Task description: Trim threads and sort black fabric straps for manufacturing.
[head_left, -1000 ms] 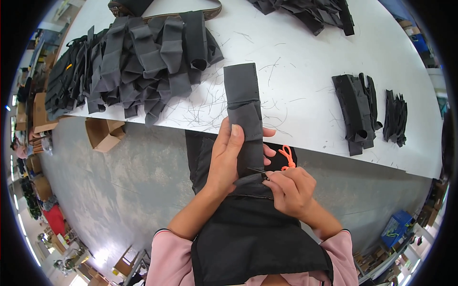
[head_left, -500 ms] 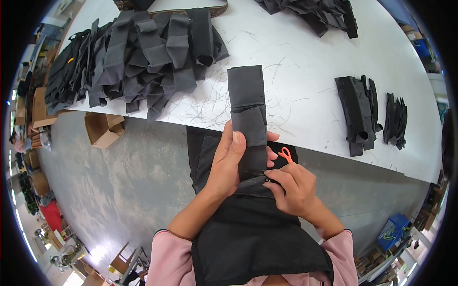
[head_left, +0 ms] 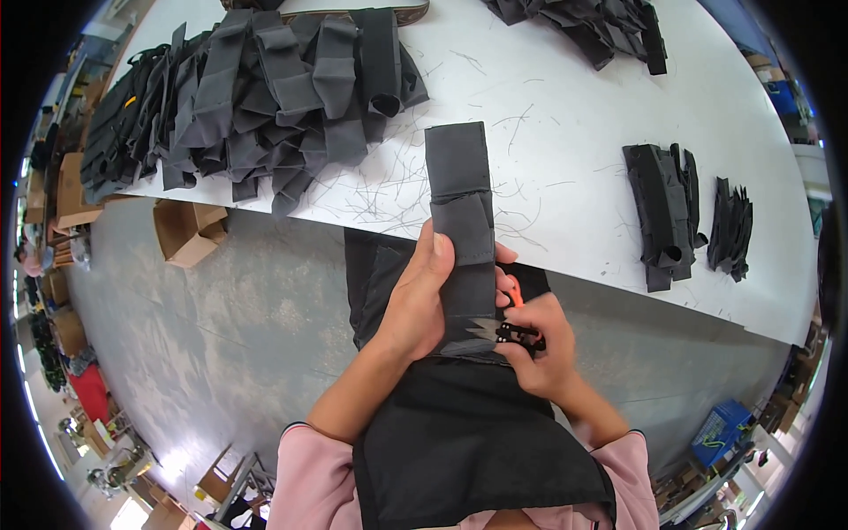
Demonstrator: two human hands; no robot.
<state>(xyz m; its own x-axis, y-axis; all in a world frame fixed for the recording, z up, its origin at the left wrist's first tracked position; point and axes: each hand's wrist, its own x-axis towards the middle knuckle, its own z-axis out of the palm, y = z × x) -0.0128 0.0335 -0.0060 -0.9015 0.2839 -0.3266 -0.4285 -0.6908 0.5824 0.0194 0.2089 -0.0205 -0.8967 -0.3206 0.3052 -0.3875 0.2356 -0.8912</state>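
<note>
A long dark grey fabric strip (head_left: pixel 463 234) with stitched folds lies in my left hand (head_left: pixel 419 296), thumb on top and fingertips showing past its right edge. My right hand (head_left: pixel 546 340) is closed round small black thread snips (head_left: pixel 517 336) with an orange finger loop (head_left: pixel 515 287). Their pointed blades are spread and lie over the strip's lower part, near a stitched seam. Whether a thread is between the blades, I cannot make out. The strip's far end reaches over the edge of the white table (head_left: pixel 565 221).
A big heap of similar dark strips (head_left: pixel 265 97) covers the table's left side. Another pile (head_left: pixel 587 26) lies at the far right, with two smaller stacks (head_left: pixel 658 216) (head_left: pixel 731 228) nearer. Thread clippings (head_left: pixel 397 190) litter the tabletop. An opened cardboard box (head_left: pixel 187 231) stands on the floor at left.
My right hand has turned and shifted slightly, so the snips' blades now show spread over the strip. The orange loop has moved left and down. My left hand keeps its hold.
</note>
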